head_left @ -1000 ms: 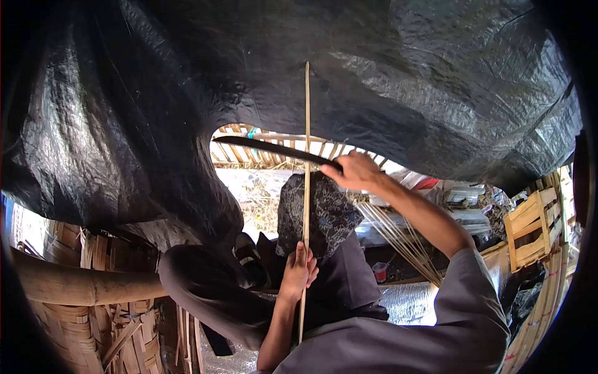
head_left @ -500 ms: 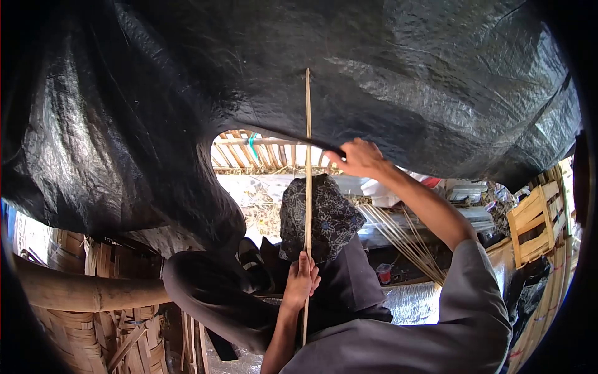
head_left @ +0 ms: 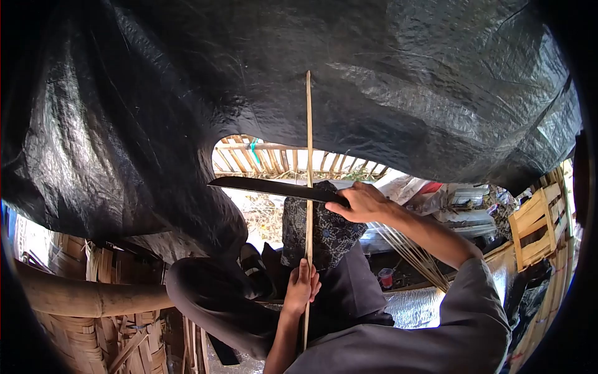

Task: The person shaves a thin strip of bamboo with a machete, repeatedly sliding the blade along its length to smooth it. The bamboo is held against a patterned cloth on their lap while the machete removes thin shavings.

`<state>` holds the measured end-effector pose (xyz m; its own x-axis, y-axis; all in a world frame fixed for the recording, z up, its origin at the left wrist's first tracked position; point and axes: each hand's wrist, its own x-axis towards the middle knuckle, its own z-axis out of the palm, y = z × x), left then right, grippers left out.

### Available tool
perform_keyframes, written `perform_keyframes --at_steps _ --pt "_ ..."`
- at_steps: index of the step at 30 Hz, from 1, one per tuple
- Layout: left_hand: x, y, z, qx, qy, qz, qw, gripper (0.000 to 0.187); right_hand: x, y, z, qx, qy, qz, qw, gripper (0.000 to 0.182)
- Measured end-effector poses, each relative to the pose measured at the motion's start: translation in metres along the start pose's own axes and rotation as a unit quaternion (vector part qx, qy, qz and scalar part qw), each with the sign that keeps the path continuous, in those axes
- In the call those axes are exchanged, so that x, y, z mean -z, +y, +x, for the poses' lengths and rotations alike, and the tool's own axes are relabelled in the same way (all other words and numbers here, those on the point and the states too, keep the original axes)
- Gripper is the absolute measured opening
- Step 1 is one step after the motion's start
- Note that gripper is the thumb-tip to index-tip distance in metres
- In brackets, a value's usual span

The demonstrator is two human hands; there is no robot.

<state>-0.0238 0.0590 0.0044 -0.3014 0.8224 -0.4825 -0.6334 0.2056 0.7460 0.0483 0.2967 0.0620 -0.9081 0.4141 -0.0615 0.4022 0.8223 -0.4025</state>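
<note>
My left hand (head_left: 301,288) is closed around the lower part of a long, thin bamboo strip (head_left: 309,128), which stands nearly upright in the view and reaches up in front of the black sheet. A dark, long-bladed knife (head_left: 265,187) is gripped by its handle in my right hand (head_left: 364,202). Its blade points left and crosses the strip a good way above my left hand. Behind the strip, a dark patterned cloth (head_left: 333,234) lies draped over my knee. The strip's lower end passes down beside my left wrist.
A large black plastic sheet (head_left: 374,75) hangs across the top and left. Several thin bamboo strips (head_left: 411,252) lie at right, near a small red-filled cup (head_left: 385,277). A thick bamboo pole (head_left: 93,298) crosses at left. A wooden crate (head_left: 534,225) stands at far right.
My right hand has brought the knife down along the bamboo strip, closer to my left hand, and the whole blade now shows. My left hand stays nearly in place on the strip.
</note>
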Motion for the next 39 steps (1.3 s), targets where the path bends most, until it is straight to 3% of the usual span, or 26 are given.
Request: perform_keyframes --at_steps 2,5,11,13,18,19,21,22,23,25,29,35,39 --pt "0.001 -0.001 0.000 -0.016 0.007 0.017 1.000 0.050 -0.010 -0.001 -0.009 -0.008 0.010 0.014 1.000 0.046" --pt "0.002 -0.001 0.001 -0.035 0.017 0.076 0.996 0.051 -0.005 -0.012 -0.019 -0.027 -0.004 0.013 1.000 0.046" --pt "-0.001 0.008 0.003 -0.032 0.053 0.164 0.985 0.054 -0.016 -0.013 -0.031 -0.002 0.004 -0.020 1.000 0.056" --pt "-0.006 0.016 0.005 -0.025 0.068 0.171 0.983 0.055 -0.022 -0.011 -0.032 0.012 0.029 -0.098 0.995 0.066" --pt "-0.007 0.016 0.011 -0.028 0.084 0.202 0.975 0.056 -0.017 -0.015 -0.029 0.022 0.022 -0.138 0.990 0.064" --pt "-0.009 0.015 0.009 -0.065 0.099 0.237 0.964 0.056 -0.017 -0.014 -0.027 0.015 0.025 -0.134 0.991 0.062" --pt "-0.010 0.013 0.007 -0.099 0.113 0.273 0.950 0.056 -0.020 -0.006 -0.024 0.036 0.091 -0.143 0.985 0.060" --pt "-0.010 0.013 0.008 -0.103 0.119 0.286 0.945 0.055 -0.014 -0.009 -0.020 -0.025 0.006 -0.122 0.992 0.061" --pt "-0.010 0.013 0.010 -0.111 0.125 0.299 0.940 0.055 -0.016 -0.010 -0.022 -0.025 0.006 -0.122 0.992 0.061" --pt "-0.010 0.013 0.012 -0.115 0.120 0.289 0.943 0.054 -0.021 -0.010 -0.024 -0.038 0.051 -0.114 0.992 0.064" --pt "-0.002 0.011 0.009 -0.093 0.072 0.222 0.968 0.053 -0.011 -0.021 -0.029 -0.053 0.002 -0.108 0.993 0.066" --pt "0.000 0.006 0.013 -0.063 0.032 0.122 0.990 0.051 -0.014 -0.034 -0.051 0.066 0.023 -0.197 0.978 0.060" --pt "-0.005 0.009 0.009 -0.022 -0.008 0.006 1.000 0.049 0.007 -0.037 -0.044 -0.052 -0.070 -0.189 0.978 0.064"
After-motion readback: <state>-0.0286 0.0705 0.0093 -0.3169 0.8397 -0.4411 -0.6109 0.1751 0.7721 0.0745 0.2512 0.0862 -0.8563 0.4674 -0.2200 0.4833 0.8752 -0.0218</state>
